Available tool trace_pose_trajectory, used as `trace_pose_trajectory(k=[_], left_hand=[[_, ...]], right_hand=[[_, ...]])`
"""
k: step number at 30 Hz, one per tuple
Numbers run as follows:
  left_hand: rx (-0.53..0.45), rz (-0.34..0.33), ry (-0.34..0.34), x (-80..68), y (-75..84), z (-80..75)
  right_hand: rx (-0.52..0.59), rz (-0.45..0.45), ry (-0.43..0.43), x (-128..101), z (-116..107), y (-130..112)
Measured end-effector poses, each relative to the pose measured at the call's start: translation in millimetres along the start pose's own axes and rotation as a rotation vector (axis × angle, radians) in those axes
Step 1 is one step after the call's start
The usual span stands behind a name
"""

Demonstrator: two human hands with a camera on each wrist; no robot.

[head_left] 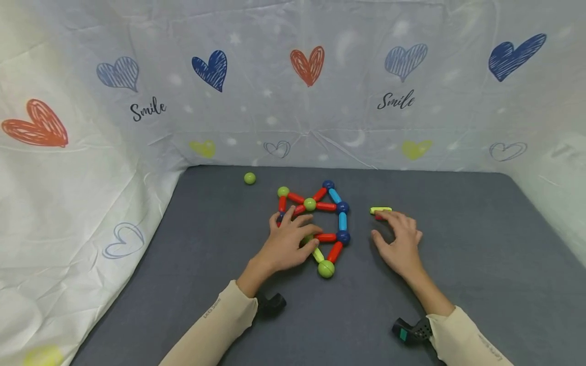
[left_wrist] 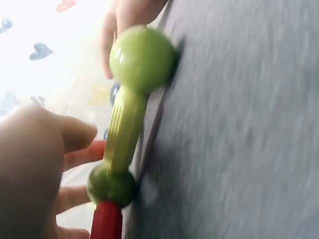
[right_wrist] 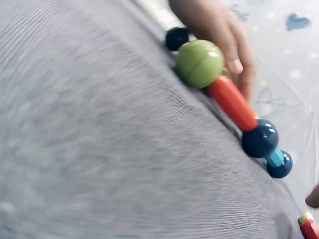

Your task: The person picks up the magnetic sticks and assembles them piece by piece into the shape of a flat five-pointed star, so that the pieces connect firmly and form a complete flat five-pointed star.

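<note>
On the dark table lies a frame of red, light-blue and yellow-green rods joined by green and dark-blue balls; one green ball point(head_left: 326, 269) forms its near corner. My left hand point(head_left: 286, 246) is spread over the frame's left side, its fingers covering part of the rods and balls. In the left wrist view a yellow-green rod point(left_wrist: 123, 130) joins two green balls beside the thumb. My right hand point(head_left: 399, 245) is off to the right, fingers loosely bent, fingertips near a loose yellow-green rod point(head_left: 380, 209) and a red rod point(head_left: 379, 218). Whether they touch the red one I cannot tell.
A loose green ball point(head_left: 249, 178) lies near the table's back edge, left of the frame. Behind the table hangs a white cloth point(head_left: 256, 117) printed with hearts. Dark camera mounts point(head_left: 412, 330) sit at both wrists.
</note>
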State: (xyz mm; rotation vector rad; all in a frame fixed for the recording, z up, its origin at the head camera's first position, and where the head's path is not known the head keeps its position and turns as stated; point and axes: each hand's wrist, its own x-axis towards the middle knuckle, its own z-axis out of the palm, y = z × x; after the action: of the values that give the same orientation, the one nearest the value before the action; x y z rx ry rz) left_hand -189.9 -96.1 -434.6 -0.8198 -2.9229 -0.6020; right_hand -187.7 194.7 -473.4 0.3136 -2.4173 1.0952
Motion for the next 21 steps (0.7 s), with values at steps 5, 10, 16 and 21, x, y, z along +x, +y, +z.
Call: trace_pose_trajectory(k=[5,10,16,21], left_hand=[[0.022,-0.026,-0.010,0.1,7.6,4.0],[0.009,-0.031,0.002,0.4,9.1,5.4],[-0.012,-0.054,0.030,0.5,7.9,6.4],[-0.019,-0.065,0.058,1.8,7.8,8.3]], right_hand=[[-0.091,0.134,-0.016,0.7,-6.9,4.9],[-0.123,0.137,-0.003,-0.8,-5.3,8.5],[-0.105,0.071,0.059,-1.1,-2.5,10.1],[-0.099,0.032,0.011,-1.1,-2.9,6.4]])
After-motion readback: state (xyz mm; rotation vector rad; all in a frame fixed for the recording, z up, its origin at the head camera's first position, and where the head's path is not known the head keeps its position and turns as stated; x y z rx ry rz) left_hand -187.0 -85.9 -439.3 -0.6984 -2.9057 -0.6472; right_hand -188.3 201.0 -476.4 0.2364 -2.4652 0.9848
